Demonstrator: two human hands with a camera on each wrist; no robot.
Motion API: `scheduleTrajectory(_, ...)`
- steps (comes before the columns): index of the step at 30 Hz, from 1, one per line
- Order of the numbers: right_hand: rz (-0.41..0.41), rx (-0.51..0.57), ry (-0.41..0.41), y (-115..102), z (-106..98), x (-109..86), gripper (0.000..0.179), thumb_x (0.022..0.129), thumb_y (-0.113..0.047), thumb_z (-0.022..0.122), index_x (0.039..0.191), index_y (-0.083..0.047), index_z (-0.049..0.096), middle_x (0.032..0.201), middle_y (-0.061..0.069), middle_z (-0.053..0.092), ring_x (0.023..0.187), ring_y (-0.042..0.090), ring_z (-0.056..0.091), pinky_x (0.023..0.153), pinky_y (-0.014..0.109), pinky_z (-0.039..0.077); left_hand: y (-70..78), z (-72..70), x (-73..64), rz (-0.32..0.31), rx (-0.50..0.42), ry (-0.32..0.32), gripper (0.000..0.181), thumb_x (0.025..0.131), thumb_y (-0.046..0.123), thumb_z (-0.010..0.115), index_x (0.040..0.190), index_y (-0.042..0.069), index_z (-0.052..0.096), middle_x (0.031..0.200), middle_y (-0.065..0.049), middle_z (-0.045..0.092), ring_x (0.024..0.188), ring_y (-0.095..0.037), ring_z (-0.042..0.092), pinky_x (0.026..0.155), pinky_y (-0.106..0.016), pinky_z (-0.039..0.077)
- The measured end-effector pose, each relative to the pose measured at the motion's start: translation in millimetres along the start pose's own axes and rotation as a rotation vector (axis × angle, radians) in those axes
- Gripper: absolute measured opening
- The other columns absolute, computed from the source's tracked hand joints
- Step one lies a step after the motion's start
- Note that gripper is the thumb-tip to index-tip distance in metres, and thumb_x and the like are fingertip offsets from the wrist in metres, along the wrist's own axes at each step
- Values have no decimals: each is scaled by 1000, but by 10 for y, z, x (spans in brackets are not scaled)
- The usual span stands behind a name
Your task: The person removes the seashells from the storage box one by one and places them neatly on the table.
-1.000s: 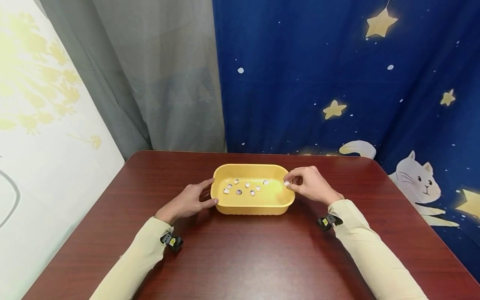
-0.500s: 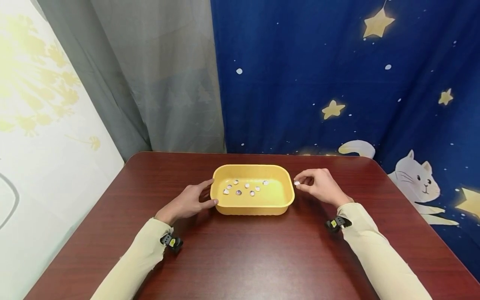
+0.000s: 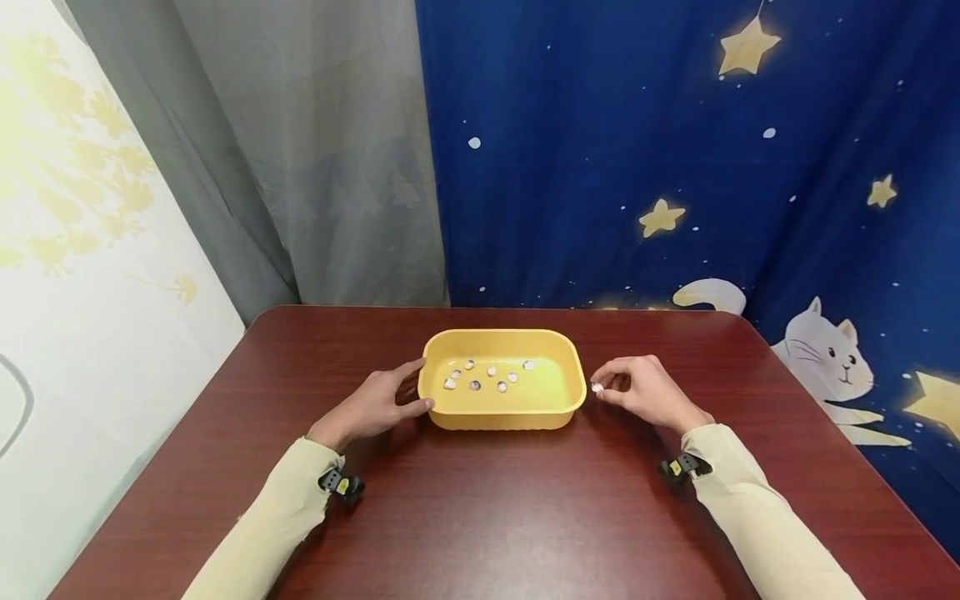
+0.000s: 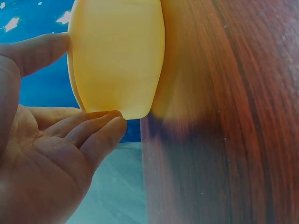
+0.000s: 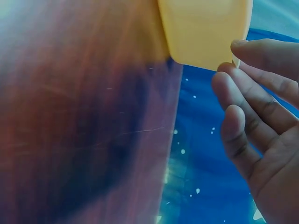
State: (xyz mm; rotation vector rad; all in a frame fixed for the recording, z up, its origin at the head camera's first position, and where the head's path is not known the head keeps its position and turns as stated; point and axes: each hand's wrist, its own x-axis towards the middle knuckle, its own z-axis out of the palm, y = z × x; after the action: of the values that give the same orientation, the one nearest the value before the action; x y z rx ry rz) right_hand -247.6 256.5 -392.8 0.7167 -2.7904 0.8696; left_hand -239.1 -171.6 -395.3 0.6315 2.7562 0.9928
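A yellow plastic basin point(image 3: 502, 421) with rounded corners stands on the table. On its floor lie several small, roundish whitish pieces point(image 3: 491, 372) with darker purplish marks, too small to tell their kind. My left hand point(image 3: 375, 403) rests against the basin's left end, its thumb and fingers spread and nearly straight; the left wrist view shows the thumb and fingertips touching the basin point(image 4: 117, 51). Beyond the right end, apart from the rim, my right hand point(image 3: 645, 390) pinches one whitish piece point(image 3: 597, 387) between thumb and finger. Its thin pale edge point(image 5: 236, 61) shows in the right wrist view.
Under everything is a dark reddish wooden table point(image 3: 480, 517), its far edge just behind the basin. Grey point(image 3: 352, 208) and blue star-patterned curtains point(image 3: 570, 167) hang behind it. A white panel with yellow flowers point(image 3: 97, 333) stands to the left.
My right hand has moved right with the pinched piece, from over the basin's right rim to outside it, then lower toward the near side. The left hand and basin stay in place.
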Motion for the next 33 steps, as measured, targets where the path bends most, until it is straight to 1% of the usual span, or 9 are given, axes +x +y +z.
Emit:
scheduleTrajectory(4, 1, -3, -57, 7, 59, -49, 11, 83, -11, 80, 94, -13, 78, 77, -10, 71, 68, 4, 61, 60, 20, 51, -4, -9, 0, 4, 1, 6, 80, 95, 35, 69, 157, 4, 30, 156, -16, 46, 142, -28, 50, 115, -48, 44)
scheduleTrajectory(7, -12, -7, -97, 24, 110, -82, 11, 82, -10, 81, 92, -14, 78, 78, -11, 71, 66, 3, 59, 59, 19, 50, -3, -12, 2, 9, 7, 15, 79, 95, 34, 69, 157, 4, 31, 156, -15, 46, 142, -28, 50, 114, -48, 44)
scheduleTrajectory(11, -33, -21, -145, 30, 159, -121, 11, 81, -8, 81, 89, -15, 78, 79, -10, 69, 68, 4, 57, 59, 18, 49, -4, -10, 8, 16, 10, 11, 78, 95, 34, 69, 157, 4, 31, 156, -15, 47, 142, -28, 50, 115, -48, 44)
scheduleTrajectory(15, -59, -31, -186, 12, 174, -131, 12, 81, -8, 81, 86, -18, 78, 75, -11, 64, 68, 5, 56, 59, 18, 48, -4, -9, 6, 14, 7, 6, 79, 95, 35, 68, 157, 4, 31, 156, -15, 46, 142, -28, 49, 115, -49, 43)
scheduleTrajectory(19, -55, 1, -254, 2, 178, -129, 15, 81, -6, 80, 86, -20, 77, 70, -12, 63, 65, 4, 54, 57, 18, 47, -7, -10, 3, 15, -2, 4, 79, 95, 35, 69, 157, 3, 31, 156, -15, 46, 142, -28, 49, 115, -48, 44)
scheduleTrajectory(22, -49, 26, -300, -5, 183, -127, 16, 81, -5, 80, 87, -20, 78, 68, -11, 64, 63, 3, 54, 57, 18, 48, -12, -7, 4, 16, 4, 7, 79, 95, 36, 69, 157, 3, 31, 156, -16, 45, 142, -29, 49, 115, -49, 43)
scheduleTrajectory(25, -50, 24, -330, -18, 187, -124, 17, 81, -6, 81, 89, -20, 78, 70, -11, 66, 64, 3, 55, 58, 18, 48, -10, -5, 4, 9, 9, 9, 80, 95, 37, 69, 157, 4, 32, 156, -16, 46, 142, -29, 49, 115, -49, 43)
scheduleTrajectory(29, -64, 28, -363, -51, 193, -121, 18, 80, -5, 81, 90, -20, 79, 74, -11, 69, 64, 1, 56, 58, 18, 49, -1, -9, 6, 3, -3, 5, 80, 95, 35, 69, 157, 4, 31, 157, -15, 45, 143, -28, 49, 115, -48, 43)
scheduleTrajectory(33, -97, 44, -392, -100, 223, -122, 18, 79, -6, 82, 89, -21, 79, 73, -12, 69, 64, 1, 57, 58, 17, 49, -8, -3, 7, 8, -20, 0, 79, 95, 34, 69, 157, 4, 30, 157, -15, 44, 142, -28, 49, 114, -48, 44)
